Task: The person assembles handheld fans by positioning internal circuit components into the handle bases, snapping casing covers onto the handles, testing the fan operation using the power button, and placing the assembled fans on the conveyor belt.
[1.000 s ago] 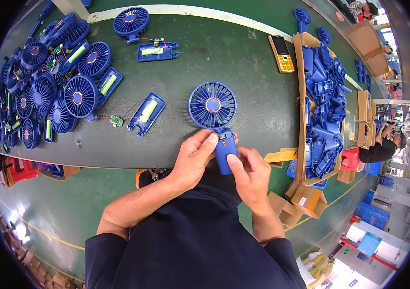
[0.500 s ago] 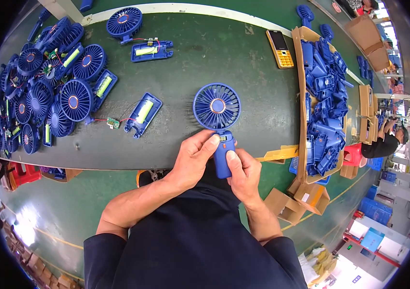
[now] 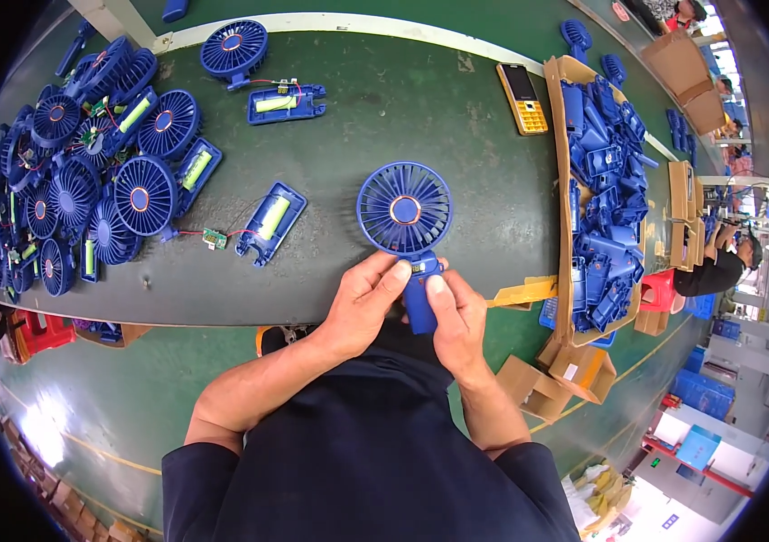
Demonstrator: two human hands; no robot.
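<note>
A blue handheld fan [image 3: 404, 210] is held upright in front of me, over the near edge of the bench, its round grille pointing away from my body. My left hand [image 3: 359, 303] is closed on the left side of its handle, thumb near the small display below the grille. On the other side my right hand [image 3: 458, 321] grips the handle, with the thumb pressed on its front. To the left lies an opened handle shell [image 3: 272, 224] with a light-green battery, wired to a small circuit board [image 3: 214, 238].
Many partly assembled blue fans [image 3: 73, 190] are heaped at the left of the green bench [image 3: 330, 163]. A cardboard box [image 3: 565, 199] of blue shell pieces stands at the right. A yellow keypad phone [image 3: 522, 98] lies beside it. Open cartons [image 3: 533, 387] sit on the floor.
The fan's head has tipped slightly toward me and its display faces more upward. My right thumb has shifted up the handle to just below the display. Both hands keep hold.
</note>
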